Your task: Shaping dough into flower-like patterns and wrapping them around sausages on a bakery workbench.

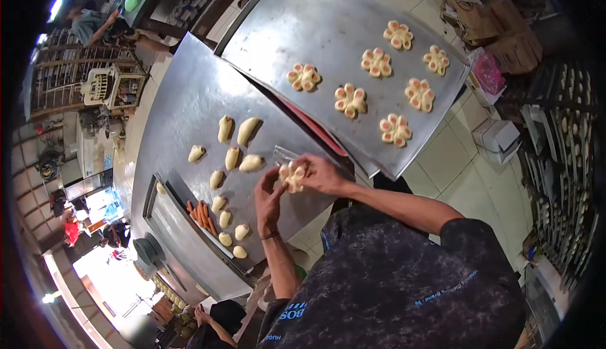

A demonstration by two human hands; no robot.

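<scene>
Overhead, a steel table (189,102) carried a baking tray (303,20) of seven flower-shaped buns (351,100), loose dough pieces (233,157), and, above its near edge, both left hand (268,198) and right hand (320,173) pinching one dough piece (293,176).

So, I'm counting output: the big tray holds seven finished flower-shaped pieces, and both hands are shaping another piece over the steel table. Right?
Not quite. The head view shows six flower-shaped pieces on the tray, not seven. Both the left hand and right hand do hold another piece over the steel table.

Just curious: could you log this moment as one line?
left hand: touching dough piece | right hand: holding dough piece | baking tray: seven flower-shaped pieces
</scene>
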